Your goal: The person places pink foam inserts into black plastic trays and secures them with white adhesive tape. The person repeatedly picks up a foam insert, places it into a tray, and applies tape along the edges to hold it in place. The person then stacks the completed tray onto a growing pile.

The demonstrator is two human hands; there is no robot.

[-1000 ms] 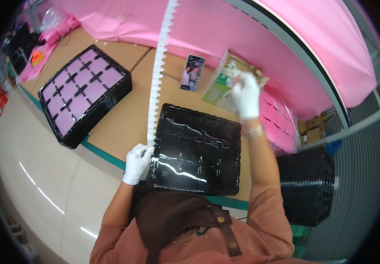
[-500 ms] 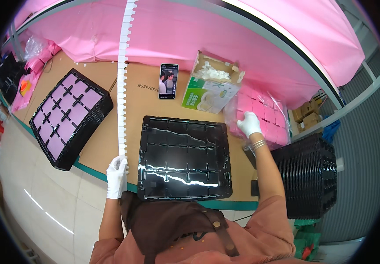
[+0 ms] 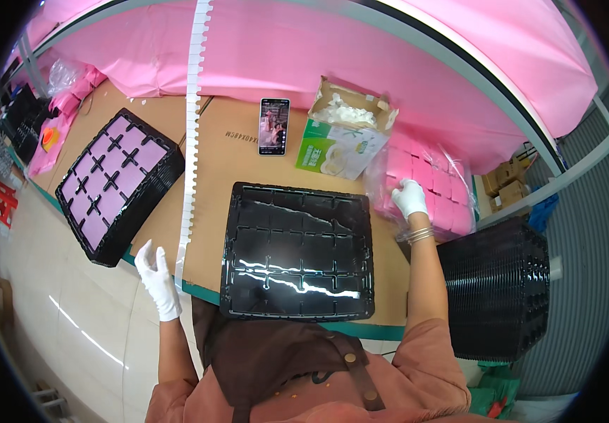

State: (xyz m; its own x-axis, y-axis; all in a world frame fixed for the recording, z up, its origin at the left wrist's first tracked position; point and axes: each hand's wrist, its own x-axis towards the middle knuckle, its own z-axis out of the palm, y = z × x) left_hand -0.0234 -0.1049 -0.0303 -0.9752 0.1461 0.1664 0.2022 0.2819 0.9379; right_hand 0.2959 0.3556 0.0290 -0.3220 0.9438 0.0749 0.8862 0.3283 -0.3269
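Note:
My left hand [image 3: 156, 282], in a white glove, is raised at the front left edge of the table with its fingers apart, holding nothing. Close to it hangs a long white strip [image 3: 190, 141] with a notched edge, running from the top of the view to the table's edge. My right hand [image 3: 409, 199], also gloved, lies at the pink blocks [image 3: 442, 187] in clear plastic wrap. Its fingers are curled closed; what is in them is hidden. Between my arms is a shiny black plastic tray [image 3: 297, 250] with shallow compartments.
A stack of black trays with lilac pads [image 3: 118, 187] stands at the left. Behind the middle tray are a phone [image 3: 273, 127] and a green-and-white carton [image 3: 340, 149] holding white pieces. A tall stack of black trays [image 3: 495, 289] stands at the right.
My left hand has let go of the white strip and moved left, its fingers spreading. My right hand stays at the pink blocks, its fingers now more curled.

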